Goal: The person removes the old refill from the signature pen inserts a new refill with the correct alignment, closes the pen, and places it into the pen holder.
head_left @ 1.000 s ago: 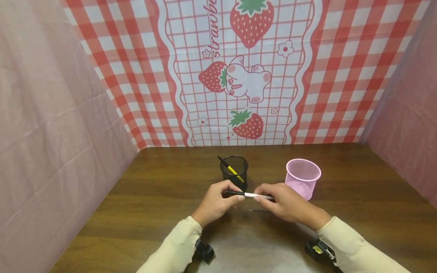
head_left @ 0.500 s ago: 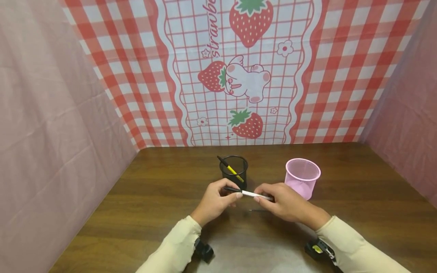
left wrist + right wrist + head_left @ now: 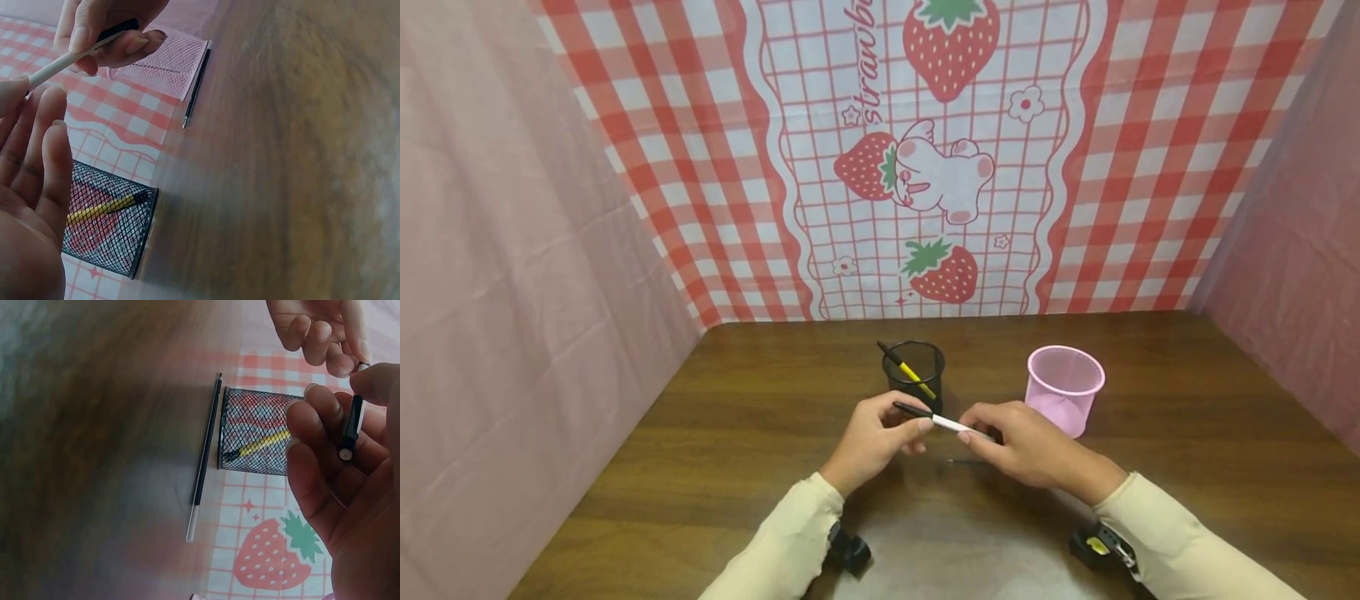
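Note:
A white pen with black ends [image 3: 947,423] is held slantwise between both hands above the table. My left hand [image 3: 868,437] pinches its black left end between thumb and forefinger. The right hand [image 3: 1018,442] grips the other end, with the black tip [image 3: 353,425] showing past the fingers in the right wrist view. Below the hands a thin dark pen refill [image 3: 207,450] with a clear end lies on the table. Just behind the left hand stands a black mesh pen cup [image 3: 895,393] holding a yellow and black pen [image 3: 917,380].
A pink mesh cup [image 3: 1062,412] stands behind the right hand. A strawberry-print checked cloth [image 3: 940,167] hangs at the table's back edge, with pink curtains [image 3: 550,250] along the sides. Each wrist carries a small black camera [image 3: 850,552].
The pen has tilted, its left end rising from nearly level. My left fingers have shifted slightly on it, while the right hand stays almost still.

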Demonstrator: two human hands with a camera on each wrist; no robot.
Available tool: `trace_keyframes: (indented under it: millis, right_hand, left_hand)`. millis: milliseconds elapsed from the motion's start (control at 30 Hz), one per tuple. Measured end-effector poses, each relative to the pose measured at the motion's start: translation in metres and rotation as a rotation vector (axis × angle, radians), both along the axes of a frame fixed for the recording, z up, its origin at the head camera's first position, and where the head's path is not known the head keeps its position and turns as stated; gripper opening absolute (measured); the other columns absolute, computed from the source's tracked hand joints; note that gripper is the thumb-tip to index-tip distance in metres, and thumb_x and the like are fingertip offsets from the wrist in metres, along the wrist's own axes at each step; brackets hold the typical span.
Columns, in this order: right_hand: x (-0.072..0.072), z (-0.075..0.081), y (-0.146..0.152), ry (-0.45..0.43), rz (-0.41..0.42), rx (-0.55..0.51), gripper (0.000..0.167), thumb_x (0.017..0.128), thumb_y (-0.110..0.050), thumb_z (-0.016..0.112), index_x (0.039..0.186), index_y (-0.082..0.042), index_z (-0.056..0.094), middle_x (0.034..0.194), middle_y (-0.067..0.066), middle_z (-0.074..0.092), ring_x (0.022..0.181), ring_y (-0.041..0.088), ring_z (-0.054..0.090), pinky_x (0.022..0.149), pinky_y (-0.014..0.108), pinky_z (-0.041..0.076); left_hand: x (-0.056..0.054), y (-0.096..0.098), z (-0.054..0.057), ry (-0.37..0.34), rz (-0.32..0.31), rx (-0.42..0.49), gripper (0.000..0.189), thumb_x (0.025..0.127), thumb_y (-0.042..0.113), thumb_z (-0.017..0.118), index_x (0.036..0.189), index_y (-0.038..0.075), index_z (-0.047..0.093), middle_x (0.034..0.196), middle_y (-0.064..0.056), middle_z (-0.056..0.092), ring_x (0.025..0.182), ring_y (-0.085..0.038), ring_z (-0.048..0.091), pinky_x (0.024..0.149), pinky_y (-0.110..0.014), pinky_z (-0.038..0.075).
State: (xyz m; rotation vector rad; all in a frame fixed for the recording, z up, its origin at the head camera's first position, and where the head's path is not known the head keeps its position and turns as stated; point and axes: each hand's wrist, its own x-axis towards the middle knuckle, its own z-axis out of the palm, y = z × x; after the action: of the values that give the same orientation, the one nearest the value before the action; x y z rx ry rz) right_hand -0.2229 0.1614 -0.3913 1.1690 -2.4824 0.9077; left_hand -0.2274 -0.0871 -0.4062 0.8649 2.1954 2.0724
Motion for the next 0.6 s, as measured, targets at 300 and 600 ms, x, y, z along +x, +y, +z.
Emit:
trace_keyframes:
  millis: [300, 600]
  right_hand:
    - [0.0004, 0.0005, -0.0004, 0.007, 0.027, -0.02, 0.005, 0.096, -0.023, 0.068, 0.093, -0.019, 0.068, 0.071, -0.021, 0.056, 0.059, 0.0, 0.051, 0.053, 0.021, 0.043]
    - [0.0004, 0.0002, -0.0029, 0.019, 0.034, -0.033, 0.007, 0.093, -0.019, 0.073, 0.091, -0.023, 0.067, 0.071, -0.022, 0.057, 0.058, -0.003, 0.05, 0.051, 0.02, 0.043]
  left_hand:
    - [0.0014, 0.0033, 0.0009, -0.015, -0.019, 0.003, 0.021, 0.093, 0.007, 0.072, 0.11, -0.006, 0.071, 0.086, -0.034, 0.066, 0.063, -0.015, 0.067, 0.061, -0.03, 0.058]
    - [0.004, 0.0068, 0.0024, -0.023, 0.006, -0.045, 0.018, 0.093, 0.01, 0.072, 0.106, -0.003, 0.075, 0.083, -0.028, 0.069, 0.064, -0.018, 0.067, 0.063, -0.033, 0.058]
